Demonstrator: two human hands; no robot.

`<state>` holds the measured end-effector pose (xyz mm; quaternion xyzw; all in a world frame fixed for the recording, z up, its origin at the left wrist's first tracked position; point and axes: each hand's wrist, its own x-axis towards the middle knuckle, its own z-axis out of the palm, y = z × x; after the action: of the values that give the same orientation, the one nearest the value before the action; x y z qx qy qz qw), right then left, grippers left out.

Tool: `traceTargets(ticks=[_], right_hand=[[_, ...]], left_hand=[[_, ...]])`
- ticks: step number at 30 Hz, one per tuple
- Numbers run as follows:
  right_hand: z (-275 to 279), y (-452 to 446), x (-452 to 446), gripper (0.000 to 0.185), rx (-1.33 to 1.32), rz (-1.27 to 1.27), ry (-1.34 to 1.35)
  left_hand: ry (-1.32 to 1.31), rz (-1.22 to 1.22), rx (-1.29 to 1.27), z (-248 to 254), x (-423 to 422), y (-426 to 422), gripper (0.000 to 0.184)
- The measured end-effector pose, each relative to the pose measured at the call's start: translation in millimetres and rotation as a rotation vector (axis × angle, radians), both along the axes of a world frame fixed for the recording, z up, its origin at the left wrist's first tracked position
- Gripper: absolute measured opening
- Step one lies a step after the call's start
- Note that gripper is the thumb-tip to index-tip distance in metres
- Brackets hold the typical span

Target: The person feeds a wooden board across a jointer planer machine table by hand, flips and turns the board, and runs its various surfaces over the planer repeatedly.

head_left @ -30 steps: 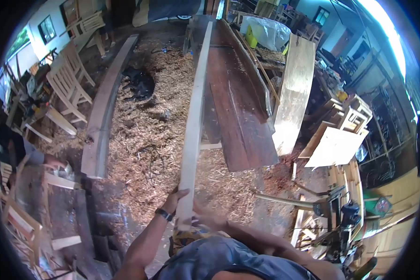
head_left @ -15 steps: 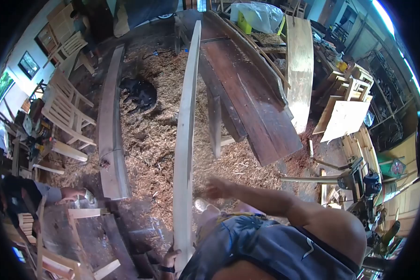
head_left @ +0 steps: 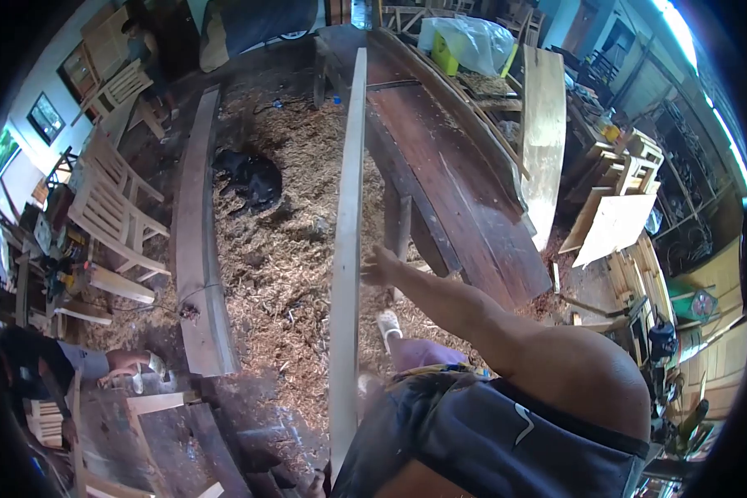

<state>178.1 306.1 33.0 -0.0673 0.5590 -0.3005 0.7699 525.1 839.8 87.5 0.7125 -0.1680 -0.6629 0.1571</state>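
A long pale beam [head_left: 349, 207] runs lengthwise from the bottom of the view to the far dark boards. My right hand [head_left: 380, 267] is beside the beam's right face, about midway along; its fingers are apart, and whether they touch the wood is unclear. Near the beam's lower end, at the bottom edge of the view, only a small part of my left hand [head_left: 315, 484] shows, its fingers mostly hidden.
Dark reddish boards [head_left: 465, 191] lie right of the beam. On the left are a long thick plank [head_left: 197, 241], a black dog [head_left: 253, 178] on shavings, wooden chairs [head_left: 112, 212] and a seated person [head_left: 37, 357]. Another person [head_left: 145, 62] stands far back left.
My right hand has moved forward along the beam from its near end. My left hand has dropped to the bottom edge of the view. The body has stepped forward, and the view has shifted.
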Motion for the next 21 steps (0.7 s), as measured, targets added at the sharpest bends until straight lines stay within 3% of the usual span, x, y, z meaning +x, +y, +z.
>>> traceTargets(ticks=[2, 3, 7, 10, 11, 13, 17, 20, 21], right_hand=[[5.6, -31.2, 4.2, 0.083, -0.004, -0.036, -0.007], [-32.8, -60.4, -0.1, 0.085, -0.045, 0.016, -0.036], [-29.7, -134.1, -8.8, 0.09, -0.089, 0.016, -0.033], [-15.0, -188.0, -10.4, 0.092, 0.002, -0.259, -0.133], [-29.8, -209.5, -17.0, 0.09, -0.061, -0.248, -0.264], [-45.0, -246.2, -27.8, 0.08, -0.164, -0.163, -0.349], [-37.2, -259.7, -18.0, 0.059, -0.231, -0.163, -0.139], [-29.3, -243.2, -20.4, 0.047, -0.428, -0.088, -0.14], [-34.2, -238.0, -19.5, 0.046, -0.566, -0.044, -0.356]], left_hand=[[-0.042, -0.02, 0.022, 0.0, -2.3, -24.1, 0.054], [-0.068, -0.03, 0.037, -1.2, -6.3, -41.6, 0.052], [-0.151, -0.052, 0.078, -3.2, -19.4, -102.6, 0.044], [-0.196, -0.067, 0.112, -0.8, -28.5, -144.2, 0.038], [-0.208, -0.074, 0.122, -0.4, -30.4, -156.6, 0.037], [-0.226, -0.091, 0.141, 1.3, -33.6, -175.6, 0.034], [-0.245, -0.129, 0.166, 2.5, -29.9, -190.9, 0.03], [-0.264, -0.18, 0.159, 0.7, -20.0, -189.9, 0.029], [-0.277, -0.22, 0.142, 1.0, -14.4, -187.5, 0.029]])
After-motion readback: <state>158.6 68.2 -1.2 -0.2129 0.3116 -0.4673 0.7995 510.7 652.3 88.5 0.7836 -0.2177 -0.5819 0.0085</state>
